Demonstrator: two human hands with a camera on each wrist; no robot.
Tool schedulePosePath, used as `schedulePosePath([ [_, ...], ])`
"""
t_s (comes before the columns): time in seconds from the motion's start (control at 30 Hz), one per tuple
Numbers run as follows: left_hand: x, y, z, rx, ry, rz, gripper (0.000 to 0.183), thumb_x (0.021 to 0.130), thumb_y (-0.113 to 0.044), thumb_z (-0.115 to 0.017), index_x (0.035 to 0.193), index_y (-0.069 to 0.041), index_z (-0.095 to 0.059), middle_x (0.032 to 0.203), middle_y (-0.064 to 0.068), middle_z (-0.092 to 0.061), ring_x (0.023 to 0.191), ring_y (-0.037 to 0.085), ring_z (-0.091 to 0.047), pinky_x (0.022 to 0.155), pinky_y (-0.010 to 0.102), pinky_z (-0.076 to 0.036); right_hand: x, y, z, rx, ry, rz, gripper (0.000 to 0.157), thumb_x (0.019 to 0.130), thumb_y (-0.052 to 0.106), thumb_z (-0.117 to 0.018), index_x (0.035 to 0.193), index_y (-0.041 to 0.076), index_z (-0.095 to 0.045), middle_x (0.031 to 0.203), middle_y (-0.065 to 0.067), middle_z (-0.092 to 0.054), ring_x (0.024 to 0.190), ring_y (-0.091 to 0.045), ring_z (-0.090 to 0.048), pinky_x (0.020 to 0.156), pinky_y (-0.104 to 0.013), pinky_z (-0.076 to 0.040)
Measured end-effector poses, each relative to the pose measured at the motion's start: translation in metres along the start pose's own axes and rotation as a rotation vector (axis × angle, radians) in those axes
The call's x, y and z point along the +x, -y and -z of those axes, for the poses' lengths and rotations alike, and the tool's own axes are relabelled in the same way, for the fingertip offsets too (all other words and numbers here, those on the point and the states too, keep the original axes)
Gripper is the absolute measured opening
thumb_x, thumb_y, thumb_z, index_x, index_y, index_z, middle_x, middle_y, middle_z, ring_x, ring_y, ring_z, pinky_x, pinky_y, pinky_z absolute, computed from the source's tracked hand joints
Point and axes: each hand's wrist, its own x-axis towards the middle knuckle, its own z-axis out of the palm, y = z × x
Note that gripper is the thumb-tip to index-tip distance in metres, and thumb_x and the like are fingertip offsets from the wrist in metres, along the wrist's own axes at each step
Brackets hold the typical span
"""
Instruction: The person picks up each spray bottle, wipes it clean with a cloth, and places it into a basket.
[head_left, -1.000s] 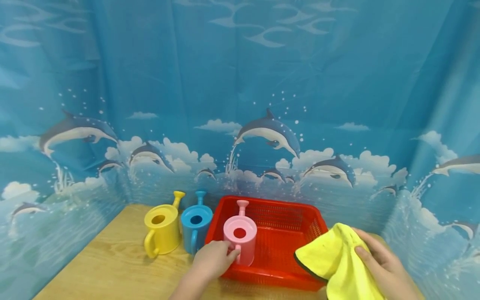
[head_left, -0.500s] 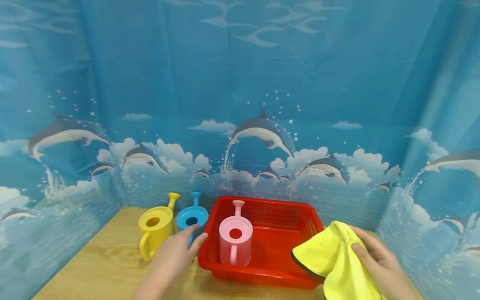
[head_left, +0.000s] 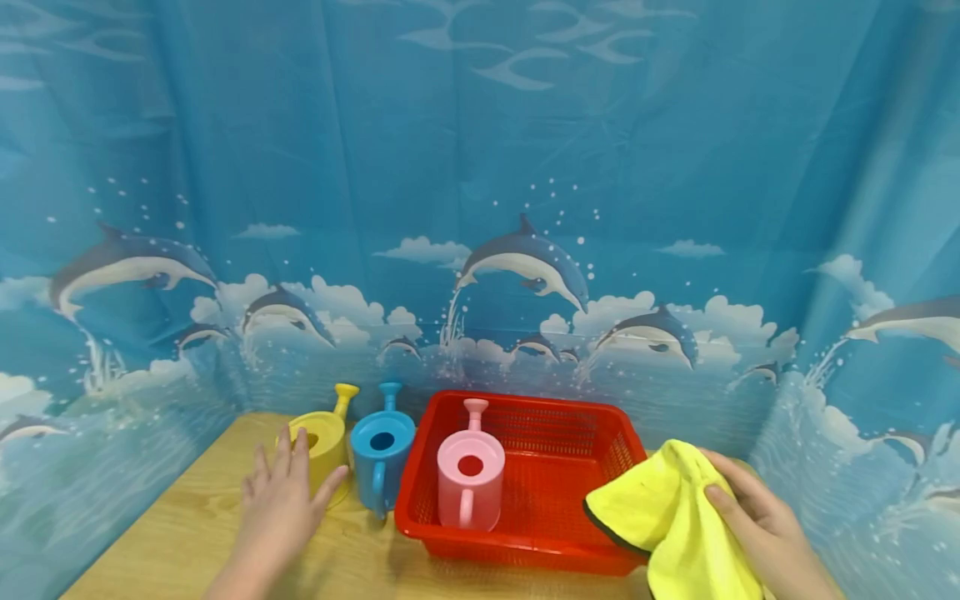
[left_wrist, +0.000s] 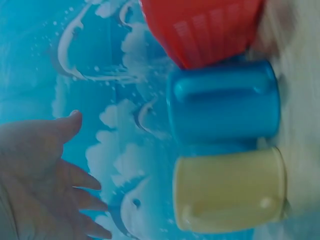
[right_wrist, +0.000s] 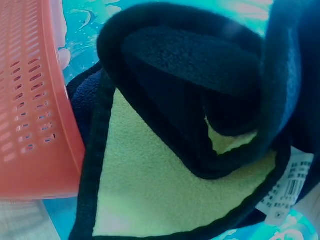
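With fingers spread, my left hand (head_left: 281,506) hovers over the near side of the yellow watering can (head_left: 330,454), partly covering it. In the left wrist view, that hand (left_wrist: 42,175) is apart from the yellow can (left_wrist: 230,192). My right hand (head_left: 765,521) grips a yellow cloth (head_left: 686,525) with a dark border, right of the basket. The right wrist view shows the cloth's (right_wrist: 145,185) dark inner side and a white label; the hand is hidden there. A pink watering can (head_left: 470,492) stands upright inside the red basket (head_left: 525,546), at its left end.
A blue watering can (head_left: 382,458) stands between the yellow one and the basket, close to both. They rest on a wooden table (head_left: 172,525). Behind hangs a blue curtain (head_left: 420,167) printed with dolphins, meeting the table's far edge.
My left hand has let go of the pink watering can's handle and moved left, past the blue can, to the yellow one. The right hand still holds the cloth in about the same place.
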Motion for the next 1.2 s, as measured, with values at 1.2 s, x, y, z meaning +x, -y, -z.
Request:
schedulePosePath([
  [1.2, 0.023, 0.077, -0.048, -0.288, 0.101, 0.264, 0.103, 0.090, -0.061, -0.036, 0.128, 0.007, 0.031, 0.134, 0.037, 0.031, 0.117, 0.062, 0.016, 0.093, 0.075, 0.000, -0.001, 0.002, 0.001, 0.042, 0.002, 0.045, 0.041, 0.099, 0.017, -0.036, 0.139, 0.009, -0.032, 0.127, 0.022, -0.040, 0.096, -0.005, -0.057, 0.068, -0.027, -0.053],
])
